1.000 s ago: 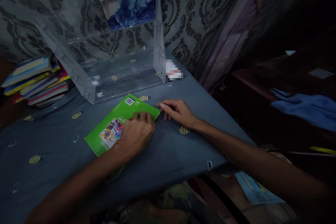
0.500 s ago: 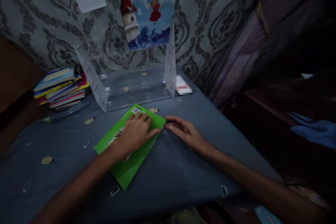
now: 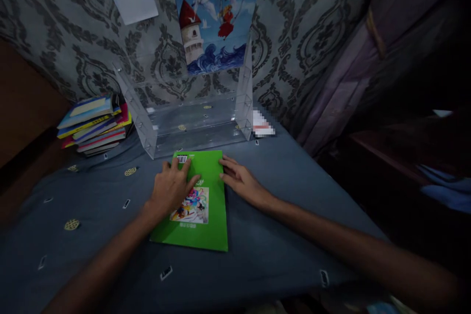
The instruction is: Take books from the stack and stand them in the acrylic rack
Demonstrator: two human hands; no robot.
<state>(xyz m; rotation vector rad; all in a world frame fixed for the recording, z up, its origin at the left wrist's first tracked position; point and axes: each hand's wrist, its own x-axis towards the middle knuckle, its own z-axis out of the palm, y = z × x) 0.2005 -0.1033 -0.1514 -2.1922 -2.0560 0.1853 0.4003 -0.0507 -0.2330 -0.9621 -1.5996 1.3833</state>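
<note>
A green book (image 3: 206, 216) with a colourful picture on its cover lies flat on the blue-grey cloth (image 3: 91, 235) that covers the table. My left hand (image 3: 171, 187) rests on the book's upper left part, fingers spread flat towards the barcode corner. My right hand (image 3: 239, 180) lies at the book's right edge, fingers stretched and touching that edge. Just behind the book stands a clear acrylic shelf unit (image 3: 191, 108) against the wall.
A stack of several books (image 3: 93, 122) sits at the back left beside the shelf. A poster (image 3: 215, 10) and a white paper note (image 3: 134, 2) hang on the patterned wall. Dark furniture with blue cloth (image 3: 447, 186) lies to the right, past the table edge.
The green book has turned from a slant to lie square in front of the shelf. Both hands moved with it, and the view has tilted up.
</note>
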